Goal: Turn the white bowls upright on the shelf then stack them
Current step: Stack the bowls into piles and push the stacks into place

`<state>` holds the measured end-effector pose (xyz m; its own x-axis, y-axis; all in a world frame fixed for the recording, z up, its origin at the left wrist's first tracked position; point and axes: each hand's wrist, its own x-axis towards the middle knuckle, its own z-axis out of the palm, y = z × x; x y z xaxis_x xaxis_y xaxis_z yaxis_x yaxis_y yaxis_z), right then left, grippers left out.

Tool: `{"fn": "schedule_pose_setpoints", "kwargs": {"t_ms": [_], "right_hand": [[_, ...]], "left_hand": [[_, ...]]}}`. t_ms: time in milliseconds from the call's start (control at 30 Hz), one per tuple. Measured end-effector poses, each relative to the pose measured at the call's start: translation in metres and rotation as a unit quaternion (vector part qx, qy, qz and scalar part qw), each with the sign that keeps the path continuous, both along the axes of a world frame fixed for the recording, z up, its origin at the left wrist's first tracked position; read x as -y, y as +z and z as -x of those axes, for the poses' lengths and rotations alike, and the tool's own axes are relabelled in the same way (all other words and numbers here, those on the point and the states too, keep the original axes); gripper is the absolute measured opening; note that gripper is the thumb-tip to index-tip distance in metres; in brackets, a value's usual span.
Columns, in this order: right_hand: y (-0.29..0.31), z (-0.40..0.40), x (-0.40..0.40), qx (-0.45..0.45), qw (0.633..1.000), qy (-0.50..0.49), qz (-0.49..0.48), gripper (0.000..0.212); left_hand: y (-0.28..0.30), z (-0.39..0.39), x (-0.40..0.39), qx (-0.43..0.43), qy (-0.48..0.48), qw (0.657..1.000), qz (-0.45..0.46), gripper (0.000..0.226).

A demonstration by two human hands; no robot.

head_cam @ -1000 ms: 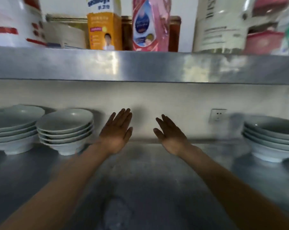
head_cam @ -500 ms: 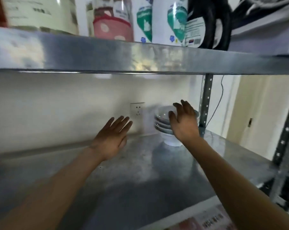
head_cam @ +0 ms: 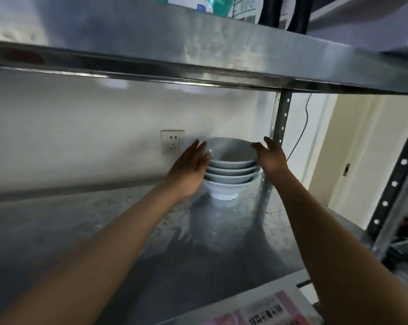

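Observation:
A stack of several white bowls (head_cam: 231, 174), all upright and nested, stands at the back right of the metal shelf (head_cam: 104, 231), close to the wall. My left hand (head_cam: 190, 168) is flat and open against the stack's left side, fingers extended. My right hand (head_cam: 269, 157) is open at the stack's right side, near the top bowl's rim. Neither hand is closed around a bowl; whether the palms touch the bowls is unclear.
A perforated steel upright (head_cam: 279, 127) stands just right of the bowls. A wall socket (head_cam: 172, 141) sits behind them to the left. The upper shelf (head_cam: 198, 57) hangs low overhead with bottles on it. A printed box (head_cam: 263, 310) lies below the front edge.
The view swung right, away from the two left bowl stacks. Both hands moved forward to the right stack and now sit on either side of it.

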<state>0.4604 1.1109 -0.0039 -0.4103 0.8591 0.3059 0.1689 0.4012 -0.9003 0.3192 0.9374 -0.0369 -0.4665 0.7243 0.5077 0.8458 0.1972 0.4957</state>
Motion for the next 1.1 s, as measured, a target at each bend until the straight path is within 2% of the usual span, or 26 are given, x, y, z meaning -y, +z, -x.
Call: {"fn": "schedule_pose_setpoints", "kwargs": {"t_ms": [33, 100, 167, 300, 433, 533, 667, 934, 1100], "right_hand": [[0.0, 0.004, -0.007, -0.027, 0.999, 0.017, 0.032, 0.058], [-0.004, 0.009, -0.016, -0.026, 0.997, 0.041, 0.062, 0.041], [-0.012, 0.017, -0.015, -0.031, 0.997, 0.034, 0.064, 0.037], [-0.03, 0.031, -0.023, -0.117, 0.993, 0.013, 0.005, 0.042], [-0.041, 0.034, -0.028, -0.231, 0.972, 0.013, 0.035, 0.033], [-0.049, 0.038, -0.034, -0.27, 0.962, 0.043, 0.029, 0.028], [-0.056, 0.045, -0.042, -0.287, 0.955, 0.062, 0.039, 0.028], [-0.056, 0.051, -0.048, -0.27, 0.958, 0.051, 0.078, 0.02], [-0.058, 0.052, -0.045, -0.282, 0.958, 0.041, 0.044, 0.022]], "left_hand": [[0.003, 0.0, -0.008, 0.043, 0.004, 0.999, -0.021, 0.051], [0.006, 0.001, -0.022, 0.156, 0.015, 0.984, -0.085, 0.05], [0.004, 0.004, -0.03, 0.221, 0.039, 0.966, -0.126, 0.046], [-0.007, 0.017, -0.044, 0.158, 0.038, 0.975, -0.154, 0.026], [-0.02, 0.021, -0.055, 0.045, 0.069, 0.974, -0.21, 0.032], [-0.026, 0.008, -0.062, 0.04, 0.124, 0.958, -0.255, 0.032], [-0.029, 0.001, -0.069, 0.022, 0.175, 0.945, -0.275, 0.034], [-0.032, 0.01, -0.073, -0.024, 0.14, 0.94, -0.309, 0.037], [-0.034, 0.014, -0.075, -0.023, 0.129, 0.937, -0.323, 0.039]]}}
